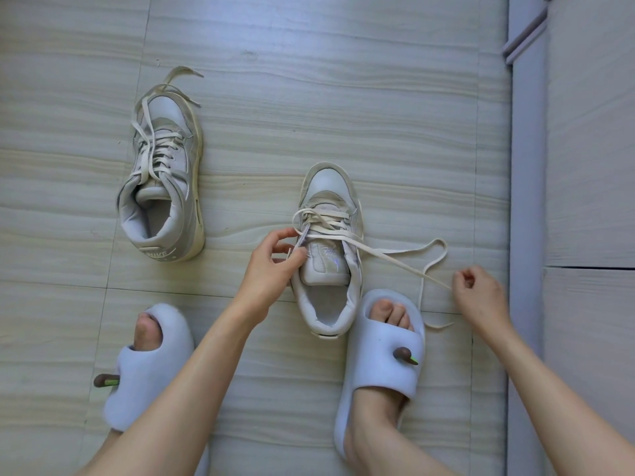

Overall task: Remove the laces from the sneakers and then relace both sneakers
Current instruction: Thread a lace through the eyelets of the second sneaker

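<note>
Sneakers are set on the tiled floor; the near sneaker lies between two slippered feet, its lace drawn out to the right in a loose loop; the far sneaker stands well apart to the left, fully laced and untied. A snag at an eyelet could be caused by too sharp a pull, or the shoe dragged sideways. The lace beside the tongue is pinched by the curled fingers of the left hand; the free end is nipped by the closed right hand.

"NIKE" on left sneaker's heel
</note>
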A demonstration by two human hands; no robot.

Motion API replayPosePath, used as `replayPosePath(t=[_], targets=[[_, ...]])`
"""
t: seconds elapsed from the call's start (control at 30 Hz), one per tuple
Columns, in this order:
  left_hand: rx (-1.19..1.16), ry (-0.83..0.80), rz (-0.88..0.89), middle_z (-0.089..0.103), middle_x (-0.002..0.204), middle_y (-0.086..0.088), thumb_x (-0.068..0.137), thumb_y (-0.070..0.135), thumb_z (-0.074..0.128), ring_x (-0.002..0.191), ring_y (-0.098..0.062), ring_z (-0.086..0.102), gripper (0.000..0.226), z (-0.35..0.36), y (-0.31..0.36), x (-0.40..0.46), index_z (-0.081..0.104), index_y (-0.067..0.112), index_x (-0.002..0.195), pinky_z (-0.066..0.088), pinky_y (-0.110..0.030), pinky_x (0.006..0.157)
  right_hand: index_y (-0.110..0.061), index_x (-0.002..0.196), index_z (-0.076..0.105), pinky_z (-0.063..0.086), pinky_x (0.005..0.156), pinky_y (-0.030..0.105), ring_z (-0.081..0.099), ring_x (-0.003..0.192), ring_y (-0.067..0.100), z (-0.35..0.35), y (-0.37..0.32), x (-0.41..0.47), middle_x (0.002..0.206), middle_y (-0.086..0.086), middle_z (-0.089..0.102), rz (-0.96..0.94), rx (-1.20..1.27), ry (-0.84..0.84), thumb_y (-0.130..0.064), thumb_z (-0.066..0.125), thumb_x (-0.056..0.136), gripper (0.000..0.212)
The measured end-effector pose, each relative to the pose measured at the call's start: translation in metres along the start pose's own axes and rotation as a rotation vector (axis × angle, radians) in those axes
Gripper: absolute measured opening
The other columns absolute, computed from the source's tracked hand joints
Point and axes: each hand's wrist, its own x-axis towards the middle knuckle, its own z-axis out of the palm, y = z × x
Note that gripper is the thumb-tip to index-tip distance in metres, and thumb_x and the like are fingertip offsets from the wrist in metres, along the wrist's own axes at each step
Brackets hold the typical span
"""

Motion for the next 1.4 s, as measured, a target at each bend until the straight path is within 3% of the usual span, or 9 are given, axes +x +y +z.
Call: replayPosePath(t=[0.1, 0.23, 0.37, 0.47, 0.63, 0.87, 1.0, 1.13, 1.4], targets=[[-0.006, -0.029, -0.006, 0.055, 0.096, 0.003, 0.088, 0.018, 0.062, 0.072, -0.005, 0.057, 0.025, -0.001, 0.001, 0.0, 0.058, 0.039, 0.102, 0.052, -0.025, 0.065, -0.001, 0.078, 0.06, 0.031, 0.066, 0.033, 0.052, 0.081, 0.03, 0.001, -0.006, -0.004, 0.084, 0.015, 0.063, -0.041, -0.024, -0.1, -0.02, 0.047, 0.094, 0.027], [-0.002, -0.061, -0.028, 0.055, 0.103, -0.001, 0.088, 0.019, 0.062, 0.077, -0.009, 0.057, 0.028, -0.001, 0.003, 0.001, 0.057, 0.033, 0.112, 0.052, -0.027, 0.068, -0.009, 0.086, 0.065, 0.038, 0.087, 0.039, 0.052, 0.1, 0.03, 0.008, -0.049, -0.011, 0.097, 0.012, 0.06, -0.217, -0.008, -0.051, -0.021, 0.053, 0.094, 0.019], [0.032, -0.072, -0.022, 0.054, 0.103, 0.0, 0.088, 0.019, 0.062, 0.075, -0.007, 0.056, 0.031, 0.0, 0.004, 0.0, 0.056, 0.032, 0.115, 0.053, -0.027, 0.068, -0.005, 0.09, 0.071, 0.039, 0.085, 0.035, 0.056, 0.091, 0.032, 0.012, -0.114, -0.027, 0.091, 0.015, 0.061, -0.552, 0.145, 0.024, -0.011, 0.065, 0.086, 0.01], [0.041, -0.076, -0.009, 0.054, 0.1, 0.002, 0.087, 0.019, 0.063, 0.071, -0.004, 0.056, 0.031, -0.001, 0.005, 0.0, 0.056, 0.034, 0.114, 0.053, -0.025, 0.066, -0.009, 0.096, 0.072, 0.04, 0.082, 0.041, 0.054, 0.093, 0.031, 0.021, -0.15, -0.036, 0.093, 0.013, 0.061, -0.757, 0.036, -0.04, -0.02, 0.068, 0.083, 0.017], [0.042, -0.073, 0.013, 0.053, 0.095, 0.002, 0.086, 0.017, 0.064, 0.06, 0.005, 0.055, 0.028, 0.001, 0.005, -0.002, 0.056, 0.038, 0.104, 0.05, -0.019, 0.058, -0.019, 0.101, 0.065, 0.025, 0.083, 0.033, 0.044, 0.109, 0.021, 0.032, -0.167, -0.036, 0.111, 0.0, 0.055, -0.835, -0.25, -0.062, -0.029, 0.056, 0.09, 0.017], [0.097, 0.046, 0.047, 0.055, 0.09, 0.012, 0.088, 0.023, 0.062, 0.071, -0.007, 0.055, 0.022, 0.005, 0.0, -0.004, 0.057, 0.035, 0.106, 0.05, -0.033, 0.072, -0.009, 0.085, 0.05, 0.039, 0.069, 0.036, 0.057, 0.078, 0.027, 0.012, -0.128, -0.038, 0.08, 0.006, 0.061, -0.508, 0.146, -0.119, -0.01, 0.052, 0.092, 0.007], [0.179, 0.087, 0.086, 0.056, 0.093, 0.014, 0.091, 0.027, 0.057, 0.071, -0.005, 0.054, 0.023, 0.011, 0.002, -0.008, 0.056, 0.033, 0.113, 0.045, -0.018, 0.067, -0.019, 0.08, 0.041, 0.05, 0.071, 0.017, 0.066, 0.073, 0.008, 0.019, -0.11, -0.051, 0.082, -0.003, 0.067, -0.335, 0.362, -0.264, -0.005, 0.046, 0.095, 0.021], [0.236, 0.064, 0.129, 0.058, 0.104, 0.005, 0.092, 0.028, 0.057, 0.078, -0.009, 0.055, 0.021, 0.011, 0.004, -0.011, 0.06, 0.033, 0.112, 0.042, -0.015, 0.071, -0.015, 0.081, 0.038, 0.054, 0.084, 0.039, 0.07, 0.086, 0.019, 0.013, -0.108, -0.047, 0.093, 0.002, 0.067, -0.175, 0.665, -0.446, -0.002, 0.038, 0.098, 0.022], [0.236, 0.099, 0.116, 0.058, 0.114, -0.002, 0.091, 0.029, 0.056, 0.093, -0.023, 0.06, 0.023, 0.009, 0.009, -0.012, 0.062, 0.032, 0.114, 0.048, -0.04, 0.093, -0.011, 0.08, 0.042, 0.051, 0.091, 0.029, 0.063, 0.105, 0.015, 0.011, -0.11, -0.059, 0.119, 0.006, 0.059, -0.195, 0.711, -0.558, -0.002, 0.043, 0.097, 0.019]])
